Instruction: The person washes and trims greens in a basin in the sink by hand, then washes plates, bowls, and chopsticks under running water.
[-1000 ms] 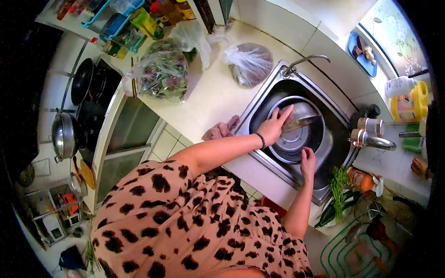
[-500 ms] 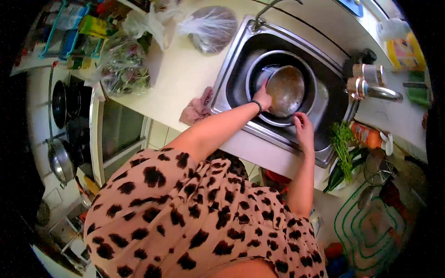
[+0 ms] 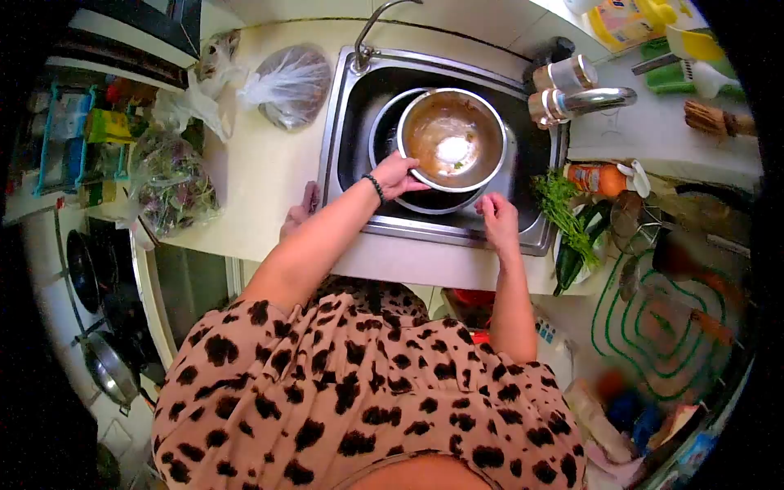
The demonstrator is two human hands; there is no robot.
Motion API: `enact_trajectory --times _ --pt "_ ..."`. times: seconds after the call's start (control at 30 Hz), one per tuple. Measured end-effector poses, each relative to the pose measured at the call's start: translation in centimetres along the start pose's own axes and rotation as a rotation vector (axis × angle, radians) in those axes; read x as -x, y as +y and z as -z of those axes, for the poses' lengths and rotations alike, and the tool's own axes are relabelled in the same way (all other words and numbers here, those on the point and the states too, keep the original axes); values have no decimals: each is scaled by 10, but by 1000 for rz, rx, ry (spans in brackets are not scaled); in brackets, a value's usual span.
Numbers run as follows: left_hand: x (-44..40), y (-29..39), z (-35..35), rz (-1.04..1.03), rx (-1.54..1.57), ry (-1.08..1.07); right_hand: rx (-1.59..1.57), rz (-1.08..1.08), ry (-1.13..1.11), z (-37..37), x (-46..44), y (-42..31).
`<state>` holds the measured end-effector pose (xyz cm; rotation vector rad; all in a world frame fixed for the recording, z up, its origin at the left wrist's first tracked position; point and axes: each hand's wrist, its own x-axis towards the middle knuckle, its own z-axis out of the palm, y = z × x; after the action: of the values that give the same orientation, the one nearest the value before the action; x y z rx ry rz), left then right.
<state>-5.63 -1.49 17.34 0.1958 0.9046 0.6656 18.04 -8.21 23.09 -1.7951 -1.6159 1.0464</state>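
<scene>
Head view shows the left hand (image 3: 393,177) with its fingers closed on the rim of a round metal bowl (image 3: 441,135), just ahead and right of them, over a larger basin (image 3: 386,124) in the sink (image 3: 441,232). Brownish smears, bright glare and a green fleck mark its shiny inside. The right hand's (image 3: 499,219) fingers curl loosely near the bowl; whether they hold anything I cannot tell.

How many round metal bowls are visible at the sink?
2. The smaller silver metal bowl is held at its rim by the left hand; the larger round metal bowl is below, inside the metal-rimmed dark sink. Others may be hidden underneath.
</scene>
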Motion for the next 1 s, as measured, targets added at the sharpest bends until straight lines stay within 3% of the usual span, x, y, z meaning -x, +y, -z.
enact_trajectory --times 0.1,0.17,0.33,0.37,0.5,0.63,0.67,0.7,0.83,0.9,1.0 --pt "13 12 -7 -137 -125 22 -48 -73 94 6 -2 -5" --pt "13 17 -9 -347 -316 179 -1 -51 133 -1 -10 14" --pt "27 27 -6 -394 -349 202 114 97 207 -10 -29 -9" --pt "19 23 8 -369 -371 137 62 -5 193 -8 -32 -18" --pt "52 30 -9 -92 -305 104 182 158 366 3 -48 -13" --pt "57 35 -16 140 -58 42 137 150 522 38 -58 -31" --pt "58 32 -18 192 18 56 159 73 491 47 -58 -29" --pt "61 33 -14 186 -94 -24 178 9 439 51 -57 -32" --pt "53 31 -17 82 -162 76 250 131 263 30 -42 -57" --pt "50 35 -21 24 -235 101 247 389 167 -3 -31 -53" --pt "28 28 -2 -77 -335 162 294 606 -66 -48 -13 -61"
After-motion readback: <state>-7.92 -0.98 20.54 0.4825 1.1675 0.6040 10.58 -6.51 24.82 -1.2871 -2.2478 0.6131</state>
